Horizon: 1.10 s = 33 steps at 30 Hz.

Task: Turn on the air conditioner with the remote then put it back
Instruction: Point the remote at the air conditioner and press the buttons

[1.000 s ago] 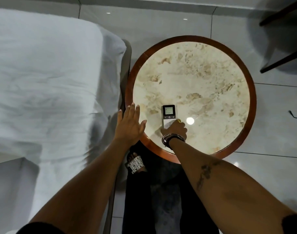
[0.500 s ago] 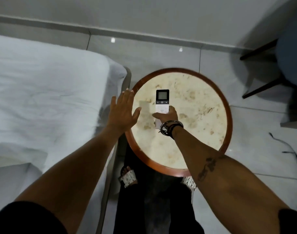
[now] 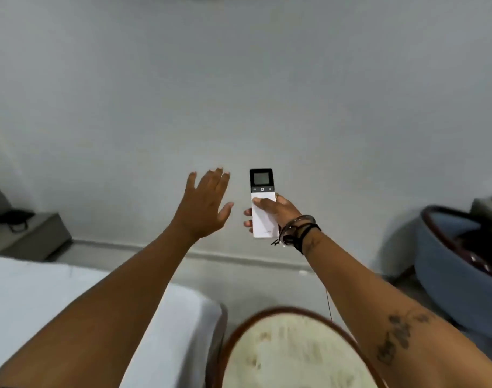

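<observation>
My right hand (image 3: 278, 212) holds a white remote (image 3: 263, 203) with a dark screen at its top, raised upright in front of the grey wall. The thumb lies across the white body just below the button row. My left hand (image 3: 204, 204) hovers to the left of the remote, fingers spread, holding nothing. The round marble-topped table with a brown rim (image 3: 270, 312) sits below at the bottom edge of the view. The air conditioner is not in view.
A bed with a white sheet (image 3: 57, 298) fills the lower left. A grey nightstand (image 3: 26, 236) with dark cables stands at the left wall. A blue round chair (image 3: 449, 281) is at the right.
My right hand has lifted the remote off the table and raised it toward the wall. My view has tilted up from the tabletop; my left hand rose alongside.
</observation>
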Tool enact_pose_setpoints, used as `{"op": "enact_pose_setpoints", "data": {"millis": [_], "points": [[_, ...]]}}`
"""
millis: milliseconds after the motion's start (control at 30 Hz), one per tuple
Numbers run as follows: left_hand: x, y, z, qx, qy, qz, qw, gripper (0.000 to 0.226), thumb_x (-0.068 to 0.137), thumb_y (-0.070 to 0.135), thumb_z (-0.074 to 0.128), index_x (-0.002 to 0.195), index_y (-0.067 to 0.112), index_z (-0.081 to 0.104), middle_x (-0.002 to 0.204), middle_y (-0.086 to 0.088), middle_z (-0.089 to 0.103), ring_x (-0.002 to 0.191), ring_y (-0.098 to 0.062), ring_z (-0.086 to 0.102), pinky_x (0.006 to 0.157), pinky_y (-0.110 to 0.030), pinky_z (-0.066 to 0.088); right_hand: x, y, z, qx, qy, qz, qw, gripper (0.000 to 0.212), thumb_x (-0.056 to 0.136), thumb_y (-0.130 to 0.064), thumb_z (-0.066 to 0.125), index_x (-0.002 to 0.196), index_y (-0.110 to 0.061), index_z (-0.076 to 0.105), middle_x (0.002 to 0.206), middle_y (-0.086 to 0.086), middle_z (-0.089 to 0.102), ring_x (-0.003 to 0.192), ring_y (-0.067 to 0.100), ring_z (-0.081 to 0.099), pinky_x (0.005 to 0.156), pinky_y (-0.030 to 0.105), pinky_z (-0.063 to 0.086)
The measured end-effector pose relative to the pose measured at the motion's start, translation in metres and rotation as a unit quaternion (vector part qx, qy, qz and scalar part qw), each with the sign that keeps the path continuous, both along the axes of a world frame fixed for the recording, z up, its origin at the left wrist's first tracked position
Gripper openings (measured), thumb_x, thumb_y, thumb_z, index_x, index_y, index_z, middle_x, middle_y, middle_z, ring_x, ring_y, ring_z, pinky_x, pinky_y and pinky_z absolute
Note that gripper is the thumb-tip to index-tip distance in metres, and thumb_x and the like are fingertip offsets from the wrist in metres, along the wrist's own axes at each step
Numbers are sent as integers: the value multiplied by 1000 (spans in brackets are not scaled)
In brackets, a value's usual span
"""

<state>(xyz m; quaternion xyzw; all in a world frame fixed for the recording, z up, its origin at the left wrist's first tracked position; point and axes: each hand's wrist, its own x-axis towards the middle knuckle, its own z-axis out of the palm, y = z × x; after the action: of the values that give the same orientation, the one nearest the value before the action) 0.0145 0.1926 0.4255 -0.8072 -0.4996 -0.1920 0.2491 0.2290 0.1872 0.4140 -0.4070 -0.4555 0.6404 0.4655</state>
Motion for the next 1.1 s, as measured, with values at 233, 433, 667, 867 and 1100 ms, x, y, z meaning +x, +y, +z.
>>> {"op": "enact_pose_setpoints", "data": {"millis": [233, 433, 667, 867, 1100], "points": [[5, -8, 193, 175, -25, 33, 984, 69, 85, 37, 59, 141, 3, 38, 146, -20, 46, 132, -34, 46, 110, -60, 29, -4, 16, 201, 93, -7, -37, 995, 24, 97, -31, 58, 106, -10, 55, 71, 19, 73, 58, 35, 70, 63, 41, 57], [-3, -35, 304, 259, 25, 53, 964, 67, 86, 37, 57, 140, 2, 40, 143, -21, 48, 129, -35, 48, 108, -59, 32, -1, 2, 302, 135, -21, -36, 990, 20, 93, -18, 53, 101, -1, 57, 66, 22, 73, 55, 38, 71, 53, 41, 60], [-3, -56, 360, 287, 35, 63, 955, 69, 85, 39, 57, 142, 4, 39, 145, -19, 47, 132, -34, 46, 109, -58, 33, -9, -13, 378, 178, 3, -60, 982, 26, 88, -13, 50, 106, 5, 55, 66, 24, 72, 57, 39, 70, 61, 44, 59], [-2, -59, 365, 258, -18, 92, 961, 70, 91, 49, 41, 147, 9, 27, 156, -14, 31, 143, -29, 28, 115, -54, 18, -11, -29, 410, 201, -38, -63, 977, 13, 90, -9, 43, 95, 2, 50, 61, 23, 71, 52, 37, 70, 60, 45, 61], [2, -63, 364, 242, -54, 77, 966, 70, 93, 55, 33, 149, 13, 22, 158, -11, 27, 145, -27, 23, 117, -52, 14, -12, -30, 414, 187, -55, -43, 980, 30, 84, -15, 51, 109, 2, 54, 90, 26, 75, 77, 41, 71, 90, 54, 55]]}}
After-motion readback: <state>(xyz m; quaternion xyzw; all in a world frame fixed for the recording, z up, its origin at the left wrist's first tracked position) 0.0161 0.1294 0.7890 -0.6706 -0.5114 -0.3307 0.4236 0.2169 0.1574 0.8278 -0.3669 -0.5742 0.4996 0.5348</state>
